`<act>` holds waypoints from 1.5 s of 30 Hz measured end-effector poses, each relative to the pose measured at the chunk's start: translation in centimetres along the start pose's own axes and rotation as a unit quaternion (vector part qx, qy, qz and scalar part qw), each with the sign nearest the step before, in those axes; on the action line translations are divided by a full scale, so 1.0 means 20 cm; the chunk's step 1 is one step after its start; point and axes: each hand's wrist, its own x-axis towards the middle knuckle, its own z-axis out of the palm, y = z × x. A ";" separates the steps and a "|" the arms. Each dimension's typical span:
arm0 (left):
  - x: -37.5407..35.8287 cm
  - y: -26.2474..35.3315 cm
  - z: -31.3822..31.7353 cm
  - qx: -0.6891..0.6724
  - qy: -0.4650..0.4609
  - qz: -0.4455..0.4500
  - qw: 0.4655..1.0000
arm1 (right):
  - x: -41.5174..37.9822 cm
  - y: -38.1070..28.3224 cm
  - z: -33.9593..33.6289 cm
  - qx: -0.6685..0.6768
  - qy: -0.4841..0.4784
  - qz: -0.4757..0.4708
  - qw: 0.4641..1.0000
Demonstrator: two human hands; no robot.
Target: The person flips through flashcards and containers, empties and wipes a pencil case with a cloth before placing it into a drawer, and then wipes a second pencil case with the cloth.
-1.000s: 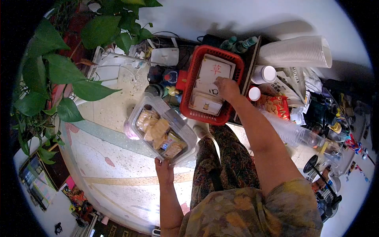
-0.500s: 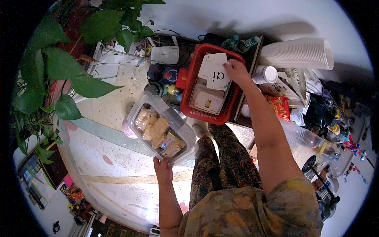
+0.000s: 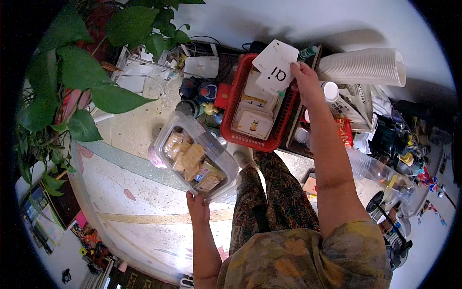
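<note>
My left hand [image 3: 198, 207] is closed on the near edge of a clear plastic container [image 3: 222, 164], which holds wrapped snacks [image 3: 192, 159] and is tilted a little. In my right hand [image 3: 305, 81] are white flashcards [image 3: 274, 60], pinched at their right edge; the front one reads "ai" and another shows behind it. They are raised over a red plastic basket [image 3: 277, 141]. Inside the basket lie more flashcards [image 3: 253, 124], the top one with a small picture on it.
A white router [image 3: 201, 66] stands behind, left of the basket. Right of it are a white-lidded jar [image 3: 329, 91], stacked plastic cups [image 3: 358, 67], a red snack bag [image 3: 344, 131] and newspaper [image 3: 358, 98]. Leaves of a plant [image 3: 120, 100] hang at left.
My right hand has lifted the flashcards up and to the right, uncovering more cards in the basket. My left hand and the container have hardly moved.
</note>
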 end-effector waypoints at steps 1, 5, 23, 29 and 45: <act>0.00 0.00 0.00 -0.002 -0.004 0.003 1.000 | 0.01 -0.01 -0.01 0.005 -0.004 -0.027 1.000; -0.01 0.01 0.01 -0.004 0.001 -0.003 1.000 | 0.04 -0.04 0.02 0.017 -0.020 -0.115 0.993; -0.02 0.00 0.05 0.004 -0.003 -0.005 1.000 | 0.21 0.39 0.11 -0.078 0.213 -0.066 0.972; -0.01 0.00 0.03 0.021 0.001 -0.013 1.000 | 0.05 0.18 0.13 -0.163 0.263 -0.169 0.936; 0.00 0.01 0.04 0.009 0.003 -0.009 1.000 | -0.10 0.36 0.20 -0.410 0.028 -0.076 0.908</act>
